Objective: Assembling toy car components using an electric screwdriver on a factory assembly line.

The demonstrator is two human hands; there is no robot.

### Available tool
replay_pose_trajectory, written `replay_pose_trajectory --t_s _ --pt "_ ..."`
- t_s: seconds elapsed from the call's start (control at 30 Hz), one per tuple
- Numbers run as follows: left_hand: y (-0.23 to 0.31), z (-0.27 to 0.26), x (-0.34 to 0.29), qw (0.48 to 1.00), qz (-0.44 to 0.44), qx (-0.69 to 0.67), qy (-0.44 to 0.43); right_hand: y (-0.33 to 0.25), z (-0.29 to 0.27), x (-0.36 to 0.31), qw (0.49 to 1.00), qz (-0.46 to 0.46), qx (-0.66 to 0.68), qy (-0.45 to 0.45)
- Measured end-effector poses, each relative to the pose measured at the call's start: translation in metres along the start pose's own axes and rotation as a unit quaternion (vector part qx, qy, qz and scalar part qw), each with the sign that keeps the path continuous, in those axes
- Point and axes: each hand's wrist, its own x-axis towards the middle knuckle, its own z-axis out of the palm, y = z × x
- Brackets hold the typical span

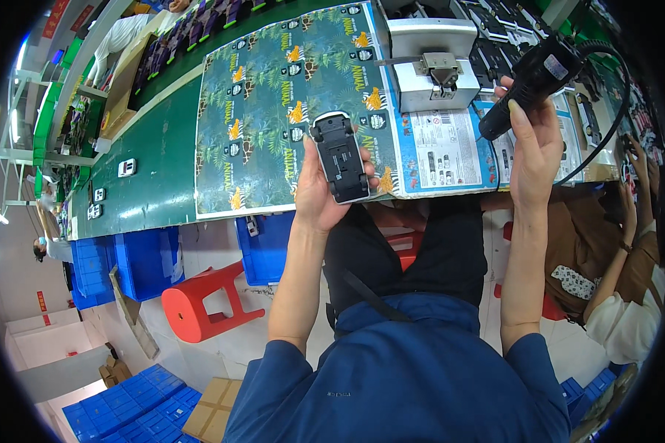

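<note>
My left hand point(319, 190) is closed around a toy car point(340, 159), held over the near edge of the table. The car is upside down, its black underside facing up and a white body edge showing around it. My right hand point(537, 151) grips a black electric screwdriver point(532, 83), its narrow end slanting down to the left. A thick black cable point(628, 81) curves from its back end. The screwdriver's tip is apart from the car.
A patterned sheet point(273, 111) covers part of the green table point(162, 192). A metal box-shaped fixture point(436, 81) stands at the back right, beside rows of dark parts point(495, 55). Small white pieces point(127, 167) lie left. A red stool point(192, 303) and blue crates point(148, 255) stand below. A co-worker's hands point(632, 177) are at right.
</note>
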Motion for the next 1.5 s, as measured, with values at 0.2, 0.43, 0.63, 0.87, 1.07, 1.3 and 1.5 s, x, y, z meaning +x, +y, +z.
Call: replay_pose_trajectory --t_s 0.2,0.43,0.63,0.87,1.07,1.3,1.5 --pt "0.001 0.005 0.000 0.997 0.001 0.046 0.065 0.006 0.001 -0.005 1.000 0.026 0.016 0.006" --pt "0.001 0.002 0.003 0.997 -0.011 0.056 0.059 0.005 0.004 -0.007 0.999 0.040 -0.019 -0.018" --pt "0.001 0.006 0.000 0.999 -0.001 0.024 0.043 0.006 0.008 -0.008 0.999 0.025 -0.018 -0.020" --pt "0.001 0.004 0.000 0.999 0.008 0.015 0.031 0.014 0.023 -0.048 0.958 -0.180 -0.203 0.096" --pt "-0.001 -0.004 0.002 1.000 0.000 -0.002 0.024 0.021 0.074 -0.106 0.913 -0.184 -0.285 -0.226" --pt "0.000 -0.005 0.003 1.000 0.004 -0.014 -0.028 0.026 0.072 -0.119 0.887 -0.246 -0.266 -0.286" --pt "-0.003 0.023 0.000 0.993 0.017 0.049 0.104 0.023 0.099 -0.060 0.894 -0.238 -0.300 -0.233"
